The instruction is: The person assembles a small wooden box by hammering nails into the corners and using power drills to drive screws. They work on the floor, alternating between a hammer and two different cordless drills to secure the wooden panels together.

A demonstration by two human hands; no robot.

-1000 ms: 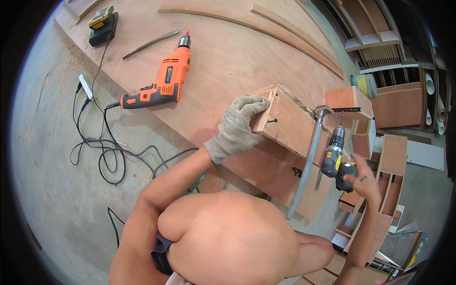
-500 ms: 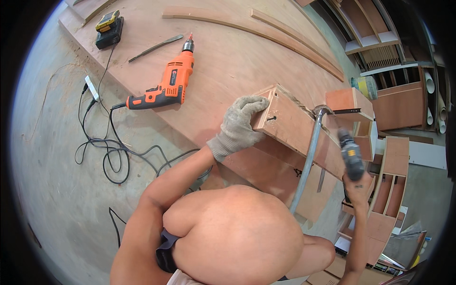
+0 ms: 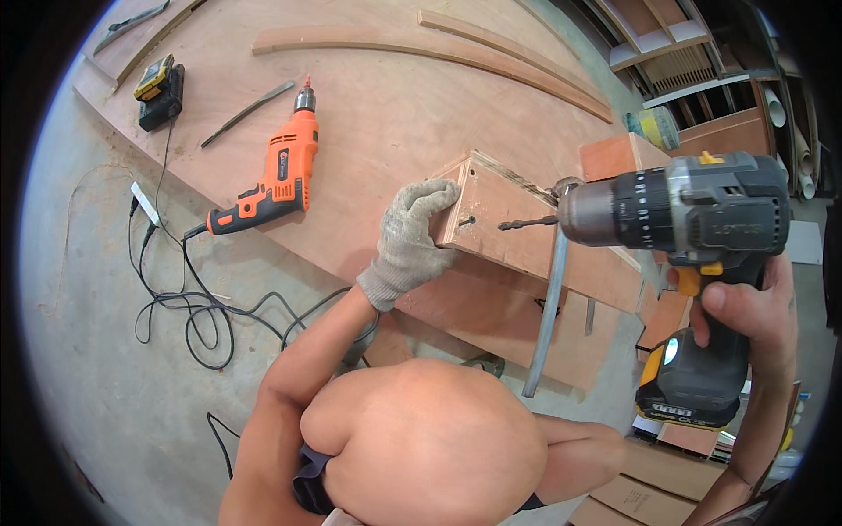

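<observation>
My left hand (image 3: 414,230), in a grey knit glove, is closed around the end of a plywood drawer-like box (image 3: 517,230) at the table's near edge. A dark screw (image 3: 467,220) stands at the face of this end, with a small hole above it. My bare right hand (image 3: 761,302) grips a cordless drill (image 3: 693,210), held up close to the camera with a finger near its yellow trigger. Its bit (image 3: 526,223) points left toward the screw; contact cannot be made out. A hammer (image 3: 548,316) leans on the box, partly behind the drill.
An orange corded drill (image 3: 285,167), a thin metal tool (image 3: 247,112) and a battery on a charger (image 3: 160,92) lie on the plywood sheet (image 3: 351,114). Wood strips (image 3: 438,50) lie at the far side. Black cables (image 3: 206,324) coil on the floor; cabinets (image 3: 667,44) stand right.
My right hand has raised the cordless drill toward the camera and swung its bit leftward to the box end. My left hand keeps its grip, while the whole view has shifted slightly.
</observation>
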